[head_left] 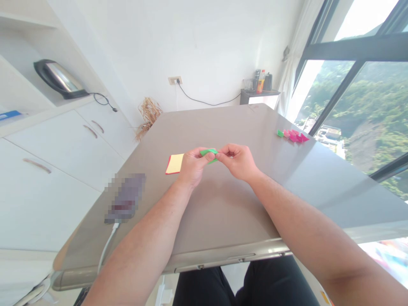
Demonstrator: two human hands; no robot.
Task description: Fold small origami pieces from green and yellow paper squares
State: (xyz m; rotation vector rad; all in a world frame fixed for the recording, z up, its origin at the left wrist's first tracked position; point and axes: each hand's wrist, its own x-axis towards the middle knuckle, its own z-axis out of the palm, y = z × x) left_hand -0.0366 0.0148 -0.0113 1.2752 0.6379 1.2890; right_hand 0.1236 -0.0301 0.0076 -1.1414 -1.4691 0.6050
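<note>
A small green piece (208,151), which looks to me like folded paper, sits right between the person's fingertips, held up over the table (219,212). The left hand (193,165) pinches it, thumb pressed down along the near side and the other fingers curled behind. The right hand (237,160) has its thumb and forefinger closed together at the piece's right end, the two hands' tips all but meeting there; its remaining fingers are bent in toward the palm. Just beside the left fingers, and partly hidden by that hand, a yellow sheet with a red edge (174,163) lies flat. Farther left of the fingers and nearer the person, I can see a dark flat object (127,195), blurred into blocks, with a white cable (106,246) running from its near end to the table's edge. Well off to the right of the fingers and a little beyond them, a row of folded pieces (292,136) in green, pink and magenta rests close to the window (338,85). Straight past the fingers, a black cord (207,103) droops along the wall from a socket (175,80). Far to their left, a kettle (60,78) stands on a white cabinet (63,148).
</note>
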